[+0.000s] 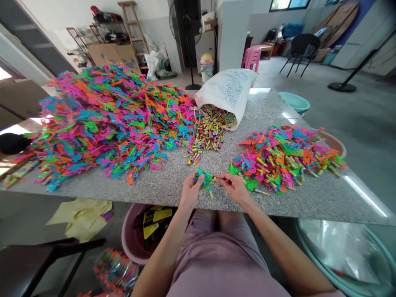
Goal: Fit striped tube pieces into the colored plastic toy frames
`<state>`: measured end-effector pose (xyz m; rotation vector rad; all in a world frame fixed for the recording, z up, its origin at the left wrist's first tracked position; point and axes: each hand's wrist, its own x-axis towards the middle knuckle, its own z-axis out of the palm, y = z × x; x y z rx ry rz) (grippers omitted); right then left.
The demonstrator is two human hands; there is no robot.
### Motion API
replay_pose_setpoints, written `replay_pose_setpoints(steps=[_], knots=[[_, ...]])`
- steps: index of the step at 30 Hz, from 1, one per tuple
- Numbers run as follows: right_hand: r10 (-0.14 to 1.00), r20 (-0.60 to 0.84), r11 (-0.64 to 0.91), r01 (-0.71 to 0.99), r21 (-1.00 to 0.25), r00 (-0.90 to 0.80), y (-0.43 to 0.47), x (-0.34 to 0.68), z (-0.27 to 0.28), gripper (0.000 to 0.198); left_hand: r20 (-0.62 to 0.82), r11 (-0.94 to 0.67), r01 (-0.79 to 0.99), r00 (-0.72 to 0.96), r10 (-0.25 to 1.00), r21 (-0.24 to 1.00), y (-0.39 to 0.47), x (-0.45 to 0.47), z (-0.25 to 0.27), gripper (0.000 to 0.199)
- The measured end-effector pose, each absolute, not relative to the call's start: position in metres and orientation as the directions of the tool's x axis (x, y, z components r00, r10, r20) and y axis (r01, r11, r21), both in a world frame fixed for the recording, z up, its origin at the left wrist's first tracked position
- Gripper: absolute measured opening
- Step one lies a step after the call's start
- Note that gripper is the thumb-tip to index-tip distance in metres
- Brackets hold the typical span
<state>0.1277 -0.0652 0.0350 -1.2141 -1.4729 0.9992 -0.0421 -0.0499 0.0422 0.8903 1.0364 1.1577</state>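
My left hand (191,189) is closed around a small bunch of flat blue and green plastic pieces (205,183), held just above the near part of the stone table. A short yellow tube hangs below the bunch. My right hand (232,187) pinches a small red-and-yellow printed tube (215,179) with its end against the green piece. To the right lies a heap of colourful plastic pieces with tubes in them (284,154). Loose tubes (208,138) spill from a white woven sack (230,93) beyond my hands.
A large mound of plastic pieces (108,119) covers the table's left side. Below the near edge of the table (173,185) are a pink basin (126,235) on the left and a green basin (383,264) on the right. A standing fan (186,29) is behind.
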Motion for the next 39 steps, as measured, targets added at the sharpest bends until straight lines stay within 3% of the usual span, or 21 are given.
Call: replay_pose_setpoints(steps=[6, 9, 11, 12, 14, 17, 21, 26, 29, 33, 37, 39], knots=[[0.983, 0.142, 0.165, 0.229, -0.959, -0.112, -0.062, 0.124, 0.032, 0.025, -0.1, 0.109, -0.282, 0.048, 0.994, 0.953, -0.047, -0.032, 0.025, 0.031], [0.98, 0.191, 0.196, 0.411, -0.89, -0.053, -0.065, 0.141, 0.024, 0.024, -0.051, 0.054, -0.021, 0.122, 0.991, 0.998, -0.023, -0.045, 0.016, 0.036], [0.957, 0.286, 0.193, 0.634, -0.748, 0.046, -0.066, 0.161, 0.018, 0.023, 0.03, -0.04, 0.249, 0.046, 0.999, 0.968, 0.005, -0.072, 0.013, 0.043], [0.932, 0.349, 0.168, 0.734, -0.659, 0.101, -0.067, 0.17, 0.015, 0.024, 0.114, -0.08, 0.422, -0.056, 0.992, 0.903, 0.02, -0.091, 0.013, 0.048], [0.883, 0.442, 0.113, 0.844, -0.525, 0.157, -0.067, 0.179, 0.01, 0.032, 0.267, -0.014, 0.74, -0.225, 0.937, 0.672, 0.047, -0.13, 0.012, 0.051], [0.904, 0.421, 0.176, 0.828, -0.532, 0.078, -0.07, 0.165, -0.001, 0.056, 0.298, 0.074, 0.931, -0.188, 0.936, 0.356, 0.071, -0.172, 0.007, 0.04], [0.932, 0.307, 0.356, 0.658, -0.664, -0.194, -0.077, 0.125, -0.013, 0.073, 0.263, -0.085, 0.978, 0.032, 0.964, 0.192, 0.063, -0.175, -0.009, 0.029], [0.826, 0.268, 0.554, 0.629, -0.546, -0.496, -0.08, 0.106, -0.008, 0.059, 0.27, -0.37, 0.885, 0.297, 0.916, 0.283, 0.011, -0.153, -0.022, 0.043], [0.869, 0.259, 0.49, 0.655, -0.575, -0.422, -0.075, 0.099, -0.004, 0.043, 0.281, -0.408, 0.853, 0.325, 0.903, 0.324, -0.018, -0.15, -0.024, 0.052], [0.973, 0.162, 0.226, 0.795, -0.563, -0.162, -0.066, 0.081, -0.007, 0.026, 0.238, -0.398, 0.868, 0.336, 0.911, 0.298, -0.039, -0.155, -0.02, 0.061], [0.987, 0.013, 0.139, 0.817, -0.56, -0.159, -0.065, 0.064, -0.009, 0.016, 0.141, -0.493, 0.798, 0.475, 0.868, 0.346, -0.064, -0.155, -0.012, 0.087], [0.987, 0.008, 0.136, 0.81, -0.57, -0.16, -0.067, 0.06, -0.009, 0.016, 0.16, -0.523, 0.761, 0.503, 0.849, 0.384, -0.084, -0.152, -0.011, 0.076]])
